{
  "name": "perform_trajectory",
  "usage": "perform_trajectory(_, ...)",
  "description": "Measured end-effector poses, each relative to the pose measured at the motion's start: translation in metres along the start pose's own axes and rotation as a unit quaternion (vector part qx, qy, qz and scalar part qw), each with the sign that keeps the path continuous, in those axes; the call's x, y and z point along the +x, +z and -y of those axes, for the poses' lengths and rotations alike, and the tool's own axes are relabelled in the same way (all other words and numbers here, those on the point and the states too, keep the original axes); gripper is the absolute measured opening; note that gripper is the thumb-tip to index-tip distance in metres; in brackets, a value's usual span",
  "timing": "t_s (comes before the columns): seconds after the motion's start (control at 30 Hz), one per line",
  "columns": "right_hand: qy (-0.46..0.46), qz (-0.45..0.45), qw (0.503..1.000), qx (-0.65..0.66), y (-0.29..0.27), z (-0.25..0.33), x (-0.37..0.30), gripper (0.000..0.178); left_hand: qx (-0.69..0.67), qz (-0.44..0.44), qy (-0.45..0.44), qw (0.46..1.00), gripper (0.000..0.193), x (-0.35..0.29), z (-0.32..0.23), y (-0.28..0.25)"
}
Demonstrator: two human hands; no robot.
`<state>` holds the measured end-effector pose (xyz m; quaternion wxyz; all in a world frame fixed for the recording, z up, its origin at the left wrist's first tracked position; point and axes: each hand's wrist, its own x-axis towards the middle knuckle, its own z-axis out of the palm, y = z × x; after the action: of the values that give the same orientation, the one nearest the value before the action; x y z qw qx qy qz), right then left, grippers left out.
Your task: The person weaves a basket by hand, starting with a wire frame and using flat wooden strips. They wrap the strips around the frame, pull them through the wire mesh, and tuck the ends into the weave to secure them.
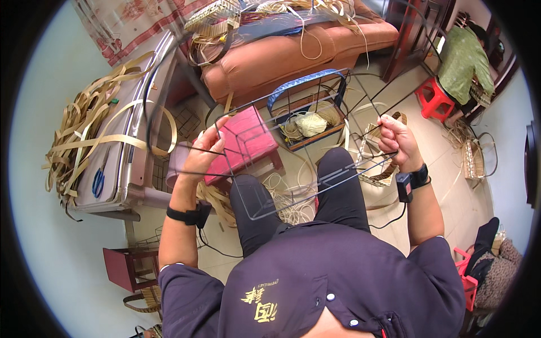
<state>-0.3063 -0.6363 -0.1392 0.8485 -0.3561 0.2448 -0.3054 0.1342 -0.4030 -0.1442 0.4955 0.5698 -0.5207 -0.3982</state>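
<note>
Both of my hands hold up a black wire basket frame [253, 218] above my knees. My left hand [204, 151] pinches the wire at one end. Fingers of my right hand [398, 141] are closed around the wire at the opposite end. The frame is open, thin-barred and box-shaped, tilted, with long wires reaching up past my hands. Beyond it on the floor stands a basket with a blue-wrapped handle [304, 75], holding a ball of cream cord [310, 124]. Under my left hand is a pink stool [239, 135], seen partly through the wires.
Tan strips [84, 121] and blue-handled scissors [98, 183] lie on the table at left. A brown sofa [304, 48] stands ahead, weaving material on top. At far right a person in green [463, 63] sits on a red stool [434, 100]. Loose cord [290, 203] lies between my legs.
</note>
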Motion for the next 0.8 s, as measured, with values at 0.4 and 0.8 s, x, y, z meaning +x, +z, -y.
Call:
perform_trajectory(0.4, 0.222, -0.058, 0.965, -0.128, -0.044, -0.112, 0.098, 0.019, -0.354, -0.078, -0.047, 0.931, 0.049, -0.068, -0.014, 0.05)
perform_trajectory(0.8, -0.027, 0.012, 0.904, -0.426, -0.063, -0.152, 0.083, 0.032, -0.463, -0.042, -0.111, 0.878, 0.034, -0.044, -0.007, 0.067)
